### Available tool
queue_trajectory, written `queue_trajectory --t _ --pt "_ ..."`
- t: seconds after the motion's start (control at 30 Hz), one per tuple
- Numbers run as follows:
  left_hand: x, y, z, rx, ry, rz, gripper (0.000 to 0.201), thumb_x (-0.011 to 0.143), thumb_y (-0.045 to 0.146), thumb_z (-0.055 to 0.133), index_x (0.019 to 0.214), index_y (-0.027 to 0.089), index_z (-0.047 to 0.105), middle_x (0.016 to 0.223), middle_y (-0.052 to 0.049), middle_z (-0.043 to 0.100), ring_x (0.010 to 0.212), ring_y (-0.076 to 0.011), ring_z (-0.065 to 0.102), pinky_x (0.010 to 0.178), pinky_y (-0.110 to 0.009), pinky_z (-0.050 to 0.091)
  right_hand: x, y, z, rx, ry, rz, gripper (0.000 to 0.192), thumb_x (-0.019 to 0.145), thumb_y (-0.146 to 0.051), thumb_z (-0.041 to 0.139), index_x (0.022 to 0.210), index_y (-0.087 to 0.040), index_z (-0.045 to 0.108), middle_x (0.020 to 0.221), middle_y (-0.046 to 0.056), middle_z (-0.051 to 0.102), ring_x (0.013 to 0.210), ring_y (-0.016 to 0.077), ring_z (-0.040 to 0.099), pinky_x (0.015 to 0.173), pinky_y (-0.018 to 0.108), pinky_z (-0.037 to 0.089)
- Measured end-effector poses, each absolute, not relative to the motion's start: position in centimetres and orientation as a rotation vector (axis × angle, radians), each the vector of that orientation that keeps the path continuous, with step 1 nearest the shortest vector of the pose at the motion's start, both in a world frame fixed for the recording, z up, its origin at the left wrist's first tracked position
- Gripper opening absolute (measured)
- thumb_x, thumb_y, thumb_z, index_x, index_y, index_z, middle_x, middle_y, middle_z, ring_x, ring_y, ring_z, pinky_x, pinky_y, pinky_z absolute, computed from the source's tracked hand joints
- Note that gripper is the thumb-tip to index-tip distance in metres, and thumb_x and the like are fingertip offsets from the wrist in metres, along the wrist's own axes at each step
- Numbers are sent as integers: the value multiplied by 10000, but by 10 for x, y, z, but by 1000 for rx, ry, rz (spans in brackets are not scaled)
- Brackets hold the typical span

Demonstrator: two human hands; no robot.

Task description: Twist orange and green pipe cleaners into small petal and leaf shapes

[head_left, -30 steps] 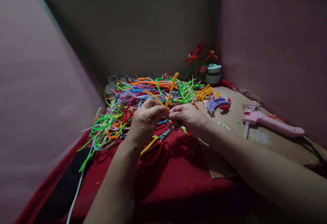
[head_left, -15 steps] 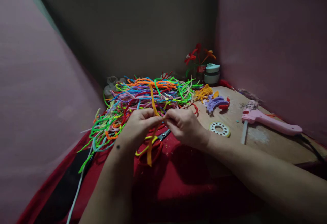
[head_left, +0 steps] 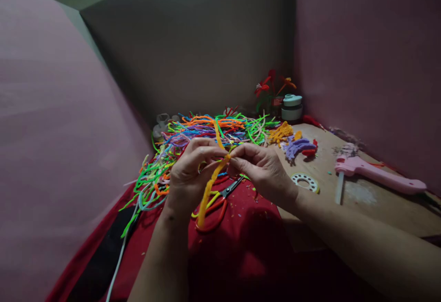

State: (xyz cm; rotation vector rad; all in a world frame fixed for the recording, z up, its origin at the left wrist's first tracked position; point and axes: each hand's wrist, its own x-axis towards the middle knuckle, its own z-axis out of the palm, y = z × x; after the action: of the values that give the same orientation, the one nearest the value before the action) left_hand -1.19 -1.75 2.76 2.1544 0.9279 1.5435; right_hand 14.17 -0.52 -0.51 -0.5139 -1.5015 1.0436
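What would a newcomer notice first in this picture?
First, the big tangled heap of multicoloured fuzzy pipe cleaners at the back of the red cloth. In front of it, the left hand and right hand pinch one orange pipe cleaner between them. On the right, a pink glue gun lies on brown cardboard.

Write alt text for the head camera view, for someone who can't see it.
Two bare hands, left hand and right hand, pinch an orange pipe cleaner between them above a red cloth. Behind lies a heap of colourful pipe cleaners; scissors lie below the hands, and a pink glue gun to the right.
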Motion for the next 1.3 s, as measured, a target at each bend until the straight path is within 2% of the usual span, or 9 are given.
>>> queue_trajectory --t 0.17,0.23,0.37,0.47,0.57,0.7,0.8,1.07,1.3 --pt "-17 -14 26 2549 1083 1544 85 727 179 663 787 230 693 859 -32 550 862 -169 502 786 -304 412 143 -2 -3 -510 -1553 1134 103 799 -193 538 711 -147 567 628 -5 565 584 87 522 567 228 436" --pt "-16 -15 26 2534 1159 1479 15 742 199 648 734 206 658 809 -20 561 827 -160 499 777 -299 400 142 -2 -7 -561 -1622 962 103 803 -188 532 716 -148 571 629 -2 560 577 88 503 547 224 415" --pt "-13 -17 25 2061 1306 1180 179 780 298 599 665 165 565 602 30 470 570 -93 400 553 -232 341 140 -3 -17 -605 -1771 381 131 808 -146 506 685 -148 552 590 3 532 555 95 467 542 238 380" --pt "-14 -15 24 1692 1186 1021 231 777 335 588 653 149 529 585 37 442 532 -73 366 506 -210 300 138 -3 -22 -571 -1828 123 153 812 -119 476 682 -145 552 645 44 578 633 128 507 618 276 403" --pt "-15 -12 23 1617 1129 1067 218 770 323 590 660 145 529 607 33 481 539 -65 387 520 -194 317 137 -1 -20 -539 -1777 388 133 830 -162 489 745 -140 589 693 48 612 651 125 536 617 266 423" --pt "-16 -10 24 1667 1235 1168 240 786 354 571 663 160 502 582 46 471 504 -59 375 487 -186 306 138 3 -13 -559 -1545 1265 174 797 -303 581 761 -135 611 630 17 622 552 99 549 545 237 442" --pt "-15 -9 24 1751 1315 1220 246 799 364 552 663 166 496 571 48 459 498 -67 384 472 -193 306 140 8 -14 -531 -1417 1657 211 769 -321 610 680 -130 603 563 21 632 460 93 542 498 235 436" --pt "-9 -12 18 2363 1501 1340 135 836 254 499 801 163 593 765 -7 607 710 -120 531 669 -230 390 137 10 -16 -625 -1327 1584 216 717 -314 665 635 -140 566 508 5 620 413 82 529 457 212 424" --pt "-15 -12 26 1941 1394 1077 215 809 301 503 646 162 505 576 38 464 520 -78 391 510 -205 327 136 3 -14 -631 -1527 1228 165 763 -222 594 621 -147 558 522 -24 557 483 73 497 497 214 413"
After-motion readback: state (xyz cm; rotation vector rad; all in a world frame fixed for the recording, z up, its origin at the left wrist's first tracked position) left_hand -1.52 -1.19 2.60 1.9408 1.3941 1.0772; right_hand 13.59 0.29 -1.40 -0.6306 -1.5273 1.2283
